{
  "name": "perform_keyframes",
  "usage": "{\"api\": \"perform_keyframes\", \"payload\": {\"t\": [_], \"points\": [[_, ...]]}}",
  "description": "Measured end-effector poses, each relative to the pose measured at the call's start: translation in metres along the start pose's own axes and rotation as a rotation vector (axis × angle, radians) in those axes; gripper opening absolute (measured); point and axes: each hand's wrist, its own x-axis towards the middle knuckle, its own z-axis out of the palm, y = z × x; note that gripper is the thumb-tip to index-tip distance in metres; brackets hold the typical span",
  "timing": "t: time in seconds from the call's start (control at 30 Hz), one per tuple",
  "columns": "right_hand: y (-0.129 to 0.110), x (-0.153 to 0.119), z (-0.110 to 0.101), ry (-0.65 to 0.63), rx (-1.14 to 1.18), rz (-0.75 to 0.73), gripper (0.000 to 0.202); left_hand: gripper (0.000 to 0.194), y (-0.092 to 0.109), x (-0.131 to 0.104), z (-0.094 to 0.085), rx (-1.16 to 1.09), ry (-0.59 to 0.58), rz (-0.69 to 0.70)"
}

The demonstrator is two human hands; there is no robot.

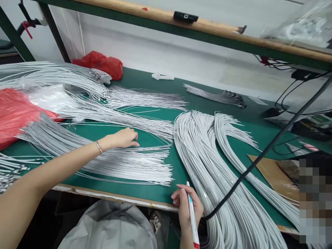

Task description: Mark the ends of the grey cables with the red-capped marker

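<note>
My left hand (126, 137) reaches over the table with its fingers curled in, at the upper edge of a flat spread of thin grey cables (124, 166). Whether a cable sits between those fingertips is hidden. In my right hand (188, 211), near the table's front edge, is a white marker pen (192, 218) with red ends, its tip pointing up and away. A second bundle of thin cables (145, 122) lies just beyond my left hand. Right of the marker, a thick bundle of pale grey cables (204, 162) bends down over the front edge.
Red plastic bags (15, 114) and clear film lie at left. A short dark-ended cable bunch (218, 96) lies at the back. A black cord (259, 157) slants across the right side. Above runs a wooden-edged shelf (155, 12). A blurred-out person is at far right.
</note>
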Motion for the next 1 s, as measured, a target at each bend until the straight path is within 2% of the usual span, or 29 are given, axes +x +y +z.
{"api": "perform_keyframes", "payload": {"t": [0.1,0.23,0.43,0.57,0.67,0.77,0.83,0.93,1.0], "points": [[0.002,-0.001,-0.002,0.005,0.014,0.005,0.026,0.027,0.014,-0.012,0.011,-0.036,-0.107,0.017],[0.003,-0.002,-0.002,0.02,0.057,0.032,0.026,0.027,0.019,-0.018,0.014,-0.083,-0.131,0.035],[0.004,0.0,-0.002,0.045,0.144,0.042,0.025,0.037,0.019,-0.026,-0.008,-0.241,-0.135,0.079],[-0.003,0.003,0.0,0.084,0.195,0.075,0.025,0.044,0.032,-0.039,-0.029,-0.342,-0.164,0.108],[-0.013,0.005,0.009,-0.029,0.225,0.134,0.03,0.041,0.052,-0.056,-0.041,-0.425,-0.252,0.184],[-0.029,0.006,0.024,-0.237,0.368,0.133,0.054,0.038,0.07,-0.076,-0.048,-0.425,-0.375,0.239],[-0.04,0.006,0.033,-0.227,0.469,0.153,0.057,0.036,0.076,-0.087,-0.049,-0.405,-0.453,0.236],[-0.054,0.006,0.043,-0.121,0.502,0.196,0.035,0.034,0.078,-0.094,-0.046,-0.424,-0.567,0.215],[-0.058,0.003,0.047,-0.092,0.471,0.194,0.034,0.031,0.083,-0.092,-0.04,-0.481,-0.619,0.229]]}}
